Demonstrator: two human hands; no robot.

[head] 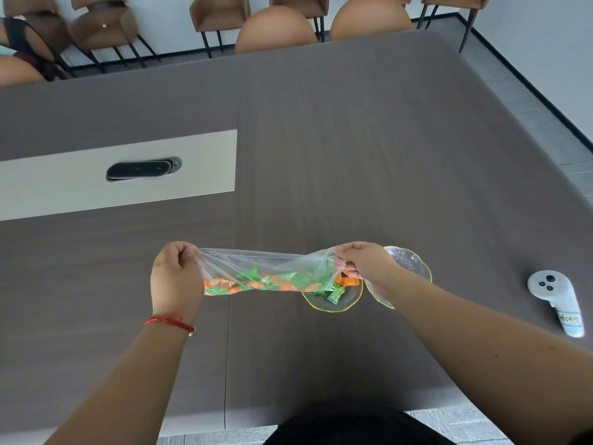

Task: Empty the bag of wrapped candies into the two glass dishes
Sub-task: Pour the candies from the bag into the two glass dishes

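A clear plastic bag [256, 263] with several green and orange wrapped candies [272, 281] is stretched sideways above the table. My left hand [175, 277] grips its left end. My right hand [362, 263] pinches its right end, which hangs over the near glass dish [333, 305]. A few green and orange candies lie in that dish. The second glass dish [407, 261] sits just to the right, partly hidden by my right wrist; the part I can see holds nothing.
A white hand controller [556, 303] with a label lies at the right on the dark wood table [353, 155]. A pale inset panel with a black cable hatch [142, 170] sits at the left. Brown chairs line the far edge.
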